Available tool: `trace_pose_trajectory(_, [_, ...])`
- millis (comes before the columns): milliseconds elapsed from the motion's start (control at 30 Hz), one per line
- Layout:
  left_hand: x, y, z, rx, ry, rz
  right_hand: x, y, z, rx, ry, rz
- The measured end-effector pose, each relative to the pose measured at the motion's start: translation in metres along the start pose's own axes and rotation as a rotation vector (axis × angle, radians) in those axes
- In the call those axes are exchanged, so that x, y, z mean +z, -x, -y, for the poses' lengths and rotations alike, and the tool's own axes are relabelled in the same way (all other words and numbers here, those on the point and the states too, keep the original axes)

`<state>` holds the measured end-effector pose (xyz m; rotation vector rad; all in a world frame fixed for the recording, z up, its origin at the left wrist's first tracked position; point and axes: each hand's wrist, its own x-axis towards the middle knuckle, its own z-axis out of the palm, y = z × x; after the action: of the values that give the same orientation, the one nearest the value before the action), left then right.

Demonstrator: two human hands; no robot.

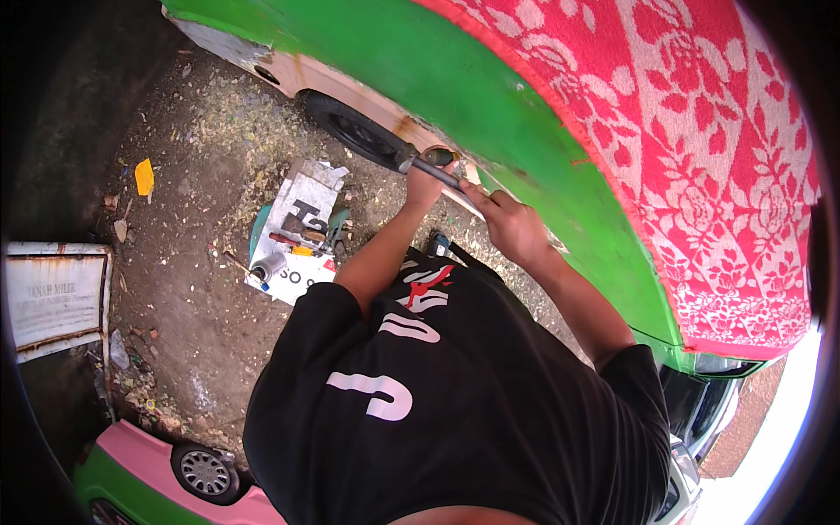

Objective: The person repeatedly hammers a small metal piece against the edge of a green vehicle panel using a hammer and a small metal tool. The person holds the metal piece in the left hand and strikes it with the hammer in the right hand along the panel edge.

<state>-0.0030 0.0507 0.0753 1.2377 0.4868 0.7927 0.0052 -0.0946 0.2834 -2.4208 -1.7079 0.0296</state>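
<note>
My right hand (pixel 514 226) is closed round the handle of a grey hammer (pixel 440 174), its thumb along the shaft. The hammer lies across in front of me, its thicker head at the left end, close to the lower side of a green car body (pixel 490 96). My left hand (pixel 423 187) is closed below the hammer's head end. The shaft partly covers its fingers, and a dark rounded thing (pixel 444 156) shows beside them. What that hand grips is not clear. Beyond the hands, a pale, rust-stained panel edge (pixel 341 87) runs above a black tyre (pixel 357 129).
A red-and-white floral cloth (pixel 665 149) covers the car's top. On the dirt ground, a white plate (pixel 293 206) carries tools and a spray can (pixel 268 264). A yellow scrap (pixel 144 177) lies left. A rusty-framed sign (pixel 57 297) and a pink-and-green car (pixel 149 468) stand further left.
</note>
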Motion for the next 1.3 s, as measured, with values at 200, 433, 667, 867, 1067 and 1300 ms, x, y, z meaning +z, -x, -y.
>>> trace_pose_trajectory(200, [-0.007, 0.002, 0.034, -0.08, -0.45, 0.361, 0.014, 0.005, -0.02, 0.128, 0.099, 0.165])
trace_pose_trajectory(433, [-0.008, 0.022, 0.024, -0.132, -0.045, 0.172, -0.021, 0.019, -0.007, 0.108, -0.041, 0.021])
trace_pose_trajectory(667, [-0.017, 0.02, 0.013, -0.168, 0.243, 0.079, -0.005, 0.049, -0.025, 0.363, -0.252, -0.05])
trace_pose_trajectory(867, [-0.015, 0.016, 0.008, -0.173, 0.186, 0.067, -0.012, 0.059, -0.026, 0.561, -0.405, -0.107])
trace_pose_trajectory(1067, [-0.023, 0.016, 0.014, 0.0, -0.145, 0.145, -0.012, 0.062, -0.029, 0.654, -0.51, -0.172])
trace_pose_trajectory(1300, [-0.019, 0.017, -0.004, -0.02, -0.162, 0.157, -0.005, 0.07, -0.026, 0.619, -0.452, -0.228])
